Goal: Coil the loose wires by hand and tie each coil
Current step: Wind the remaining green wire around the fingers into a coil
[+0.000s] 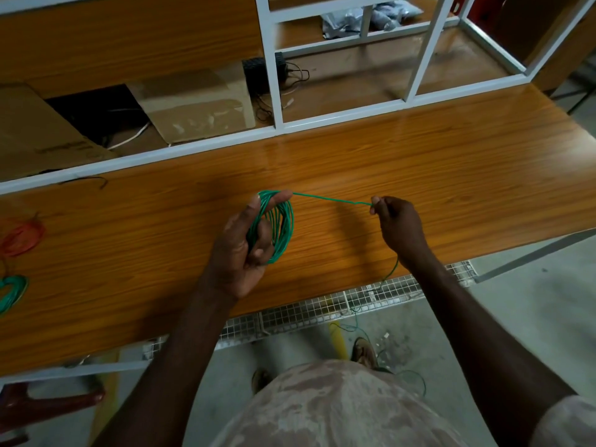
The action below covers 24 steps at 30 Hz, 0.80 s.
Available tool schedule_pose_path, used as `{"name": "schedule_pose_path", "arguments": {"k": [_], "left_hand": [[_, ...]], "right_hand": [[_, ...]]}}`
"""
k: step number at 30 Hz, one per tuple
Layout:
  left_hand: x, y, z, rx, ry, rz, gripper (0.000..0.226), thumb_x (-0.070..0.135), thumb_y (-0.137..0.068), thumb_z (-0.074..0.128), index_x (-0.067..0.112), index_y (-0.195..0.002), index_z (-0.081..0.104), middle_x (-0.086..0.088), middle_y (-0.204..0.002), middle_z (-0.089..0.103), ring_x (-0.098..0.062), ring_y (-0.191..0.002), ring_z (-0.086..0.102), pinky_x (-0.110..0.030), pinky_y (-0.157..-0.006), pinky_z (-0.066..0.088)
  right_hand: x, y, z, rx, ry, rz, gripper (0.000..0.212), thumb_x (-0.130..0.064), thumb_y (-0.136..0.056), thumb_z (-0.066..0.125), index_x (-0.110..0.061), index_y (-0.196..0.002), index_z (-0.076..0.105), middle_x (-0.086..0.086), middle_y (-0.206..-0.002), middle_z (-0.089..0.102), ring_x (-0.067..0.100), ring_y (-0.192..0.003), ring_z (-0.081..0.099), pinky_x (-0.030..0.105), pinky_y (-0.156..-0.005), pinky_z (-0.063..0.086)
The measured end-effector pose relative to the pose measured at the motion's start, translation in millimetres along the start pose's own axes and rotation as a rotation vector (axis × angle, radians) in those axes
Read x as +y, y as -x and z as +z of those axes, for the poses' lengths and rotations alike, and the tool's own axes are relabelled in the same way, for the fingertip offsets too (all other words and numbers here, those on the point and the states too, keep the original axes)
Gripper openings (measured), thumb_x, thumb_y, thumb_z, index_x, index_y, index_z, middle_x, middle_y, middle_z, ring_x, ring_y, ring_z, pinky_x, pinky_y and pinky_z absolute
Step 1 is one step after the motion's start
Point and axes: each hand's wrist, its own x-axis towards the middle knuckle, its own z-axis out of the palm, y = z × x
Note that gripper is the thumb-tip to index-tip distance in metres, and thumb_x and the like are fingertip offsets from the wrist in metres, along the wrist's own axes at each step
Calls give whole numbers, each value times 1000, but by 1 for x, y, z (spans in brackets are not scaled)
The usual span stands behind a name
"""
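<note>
My left hand (240, 250) holds a green wire coil (283, 227) of several turns above the wooden table (419, 162), thumb and fingers closed around the loops. From the top of the coil a straight length of the green wire (329, 199) runs right to my right hand (398, 225), which pinches it between thumb and forefinger. Below that hand the wire's loose tail (392, 272) hangs over the table's front edge down to the floor.
A red wire coil (22, 237) and another green coil (11, 293) lie at the table's left edge. A white metal frame (274, 69) stands behind, with cardboard boxes (200, 101) and a black adapter (264, 67). A wire mesh tray (322, 312) runs under the front edge.
</note>
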Motion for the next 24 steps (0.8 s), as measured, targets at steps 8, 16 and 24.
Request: {"name": "schedule_pose_path", "arguments": {"k": [8, 16, 24], "left_hand": [[-2, 0, -2, 60, 40, 17, 49, 35, -113, 41, 4, -144, 62, 7, -44, 34, -4, -37, 18, -21, -39, 12], [0, -4, -2, 80, 18, -30, 49, 39, -114, 39, 9, -141, 66, 5, -46, 35, -2, -35, 22, -19, -38, 13], [7, -13, 6, 80, 26, -33, 52, 43, -114, 40, 9, -144, 64, 5, -48, 36, -3, -34, 22, -17, -36, 16]], "right_hand": [[3, -5, -7, -170, -21, 14, 43, -36, -110, 58, -8, -79, 70, 1, -55, 42, 6, -44, 34, 26, -47, 26], [-32, 21, 7, -562, -105, -109, 21, -22, -110, 59, -11, -126, 67, 14, -103, 76, 18, -90, 73, 31, -82, 56], [-58, 54, 40, -694, -391, -158, 14, -4, -106, 64, 5, -116, 64, 24, -96, 75, 33, -82, 74, 55, -84, 58]]}}
